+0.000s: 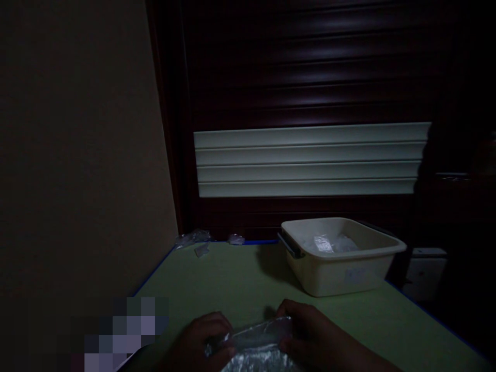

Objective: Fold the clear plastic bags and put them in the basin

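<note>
A shiny clear plastic bag (258, 336) is stretched between my two hands at the bottom of the view, above the near part of the table. My left hand (207, 338) pinches its left side, fingers behind and thumb in front. On the other side, my right hand (306, 330) grips the bag's right upper corner between thumb and fingers. The bag's lower part looks crinkled and runs out of the frame. In the dim light I cannot make out what is inside it.
A cream plastic basin (349, 274) with dark handles stands at the table's back right, clear plastic packets (325, 244) inside. Crumpled clear wrappers (194, 237) lie at the back left of the green tabletop (228, 279). A wall (85, 155) borders the left side.
</note>
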Motion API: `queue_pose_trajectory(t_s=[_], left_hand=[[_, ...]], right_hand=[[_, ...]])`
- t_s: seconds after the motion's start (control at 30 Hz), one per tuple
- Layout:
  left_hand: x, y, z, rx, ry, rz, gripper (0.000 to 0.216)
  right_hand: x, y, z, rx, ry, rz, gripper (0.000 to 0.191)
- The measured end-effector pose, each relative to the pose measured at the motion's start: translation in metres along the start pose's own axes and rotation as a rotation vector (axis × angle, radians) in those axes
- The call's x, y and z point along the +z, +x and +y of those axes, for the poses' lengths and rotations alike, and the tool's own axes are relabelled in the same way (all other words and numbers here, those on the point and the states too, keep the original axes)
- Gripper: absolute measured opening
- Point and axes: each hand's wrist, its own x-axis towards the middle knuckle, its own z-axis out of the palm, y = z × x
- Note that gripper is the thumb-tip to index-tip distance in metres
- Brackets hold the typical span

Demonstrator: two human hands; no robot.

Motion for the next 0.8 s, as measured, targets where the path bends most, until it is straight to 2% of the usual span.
queue_pose_trajectory(t_s=[0.13, 0.33, 0.8], left_hand=[[-0.0023, -0.0005, 0.002, 0.1, -0.02, 0.006, 0.011], [-0.0031, -0.0034, 0.0016, 0.144, -0.041, -0.04, 0.017], [-0.0016, -0.0052, 0.0021, 0.179, 0.048, -0.026, 0.014]], right_hand=[[-0.0013, -0.0002, -0.0002, 0.018, -0.155, 0.016, 0.01], [-0.0011, -0.0018, -0.0008, 0.012, -0.295, 0.023, 0.015], [-0.0042, -0.0046, 0.003, 0.005, -0.302, 0.021, 0.015]])
